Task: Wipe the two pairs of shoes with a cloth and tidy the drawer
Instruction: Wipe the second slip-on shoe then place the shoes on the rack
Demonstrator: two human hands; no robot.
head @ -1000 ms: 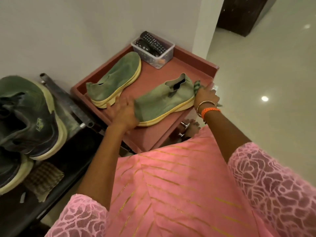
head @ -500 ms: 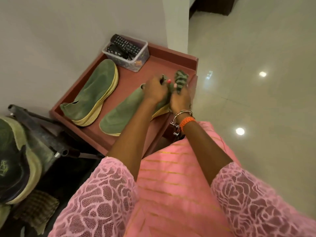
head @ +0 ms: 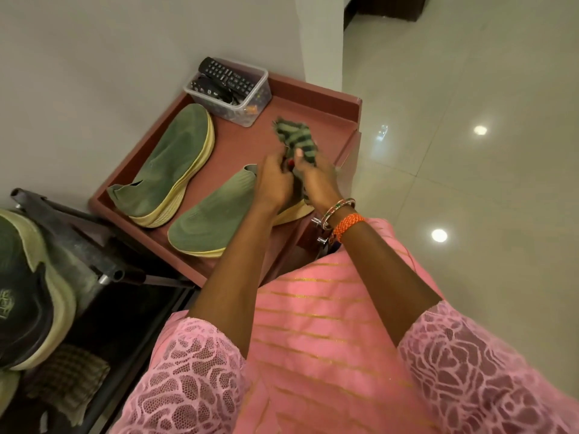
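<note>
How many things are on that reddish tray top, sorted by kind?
Green slip-on shoes: 2, one by the wall and one nearer the person
Striped cloth: 1, held in both hands above the tray
Clear plastic box: 1, holding remote controls whose number cannot be told
Total: 4

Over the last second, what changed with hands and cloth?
The left hand left the near shoe's toe and joined the right hand at the heel; both now hold the striped cloth in a grip. The far shoe and remote tub stayed put.
</note>
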